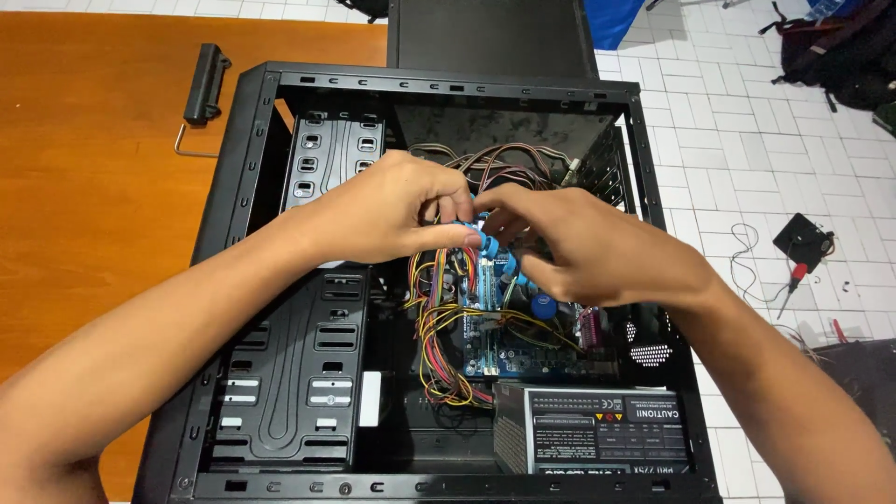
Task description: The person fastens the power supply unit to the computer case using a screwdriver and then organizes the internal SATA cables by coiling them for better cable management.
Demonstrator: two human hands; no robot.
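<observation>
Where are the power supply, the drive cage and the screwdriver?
Power supply (597, 431): head view, top face.
Drive cage (297, 378): head view, side panel.
Screwdriver (791, 286): head view, red handle, on floor tiles.

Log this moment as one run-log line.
left hand: pinching blue connector | right hand: on same connector | place: over motherboard in open PC case

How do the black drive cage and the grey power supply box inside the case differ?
The black drive cage sits at the case's left side; the grey power supply box sits at the near right corner. The cage is slotted, ribbed black plastic with no label; the power supply is grey metal with a printed label on top. Yellow and red wires run beside the supply, none across the cage. Both lie inside the black computer case.
</observation>
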